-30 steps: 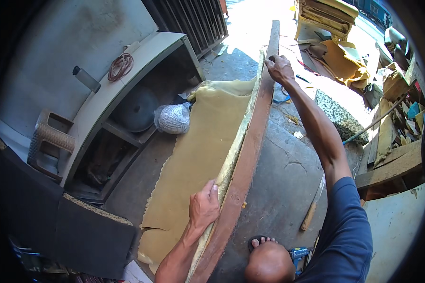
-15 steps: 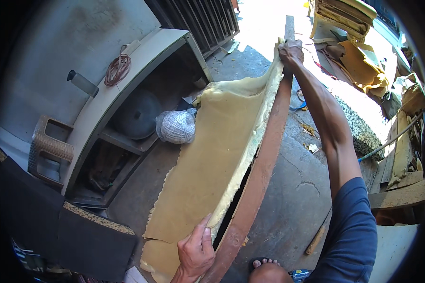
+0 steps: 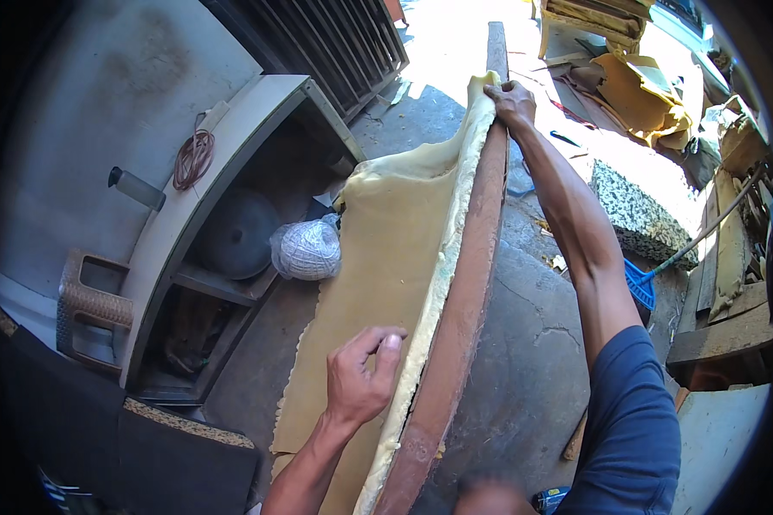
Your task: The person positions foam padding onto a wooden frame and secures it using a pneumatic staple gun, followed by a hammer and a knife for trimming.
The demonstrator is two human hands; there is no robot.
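A large yellowish foam sheet (image 3: 378, 266) with ragged edges lies along a long brown-covered frame rail (image 3: 455, 335). Its thick, pale edge runs down the rail's left side. At the far end my right hand (image 3: 514, 103) is closed on the foam's edge, against the rail, my arm stretched far forward. My left hand (image 3: 362, 378) hovers above the near part of the sheet, just left of that edge. Its fingers are loosely bent, the thumb stands off from the index finger, and nothing shows in it. The lower fingers are partly hidden.
A plastic-wrapped ball of twine (image 3: 307, 249) sits by the sheet's left edge, before a low cabinet (image 3: 275, 103) with a coiled cable (image 3: 194, 159). Dark padded boards (image 3: 185, 455) lie near left. To the right are a speckled stone slab (image 3: 640, 202), a blue rake (image 3: 640, 287) and scraps.
My left hand has let go of the foam's near edge and lifted up and forward. The dark gap between foam and rail has mostly closed. My right hand keeps its hold; the view has shifted.
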